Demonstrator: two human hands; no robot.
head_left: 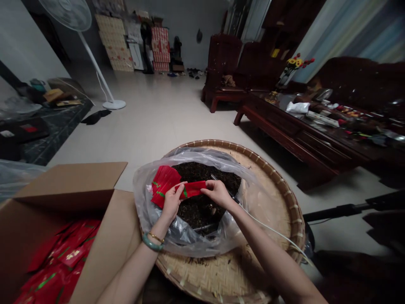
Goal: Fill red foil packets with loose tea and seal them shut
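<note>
Between my two hands a red packet [194, 188] with a green mark is held level. My left hand [172, 202] pinches its left end, and my right hand [217, 193] pinches the right end. Below them lies an open clear plastic bag [148, 169] holding dark, loose dried leaves [202, 209]. A fanned stack of red packets [163, 179] rests on the leaves at the bag's left side. Past my right hand, a thin dark tool with a white cord [268, 226] is partly hidden. The bag sits on a round woven bamboo tray [284, 185].
To the left stands an open cardboard box [72, 179] with many red packets [60, 261] inside. A wooden coffee table [284, 131] covered with items is at the right. A white standing fan [101, 76] is at the back left, and a black pole [341, 211] reaches in from the right.
</note>
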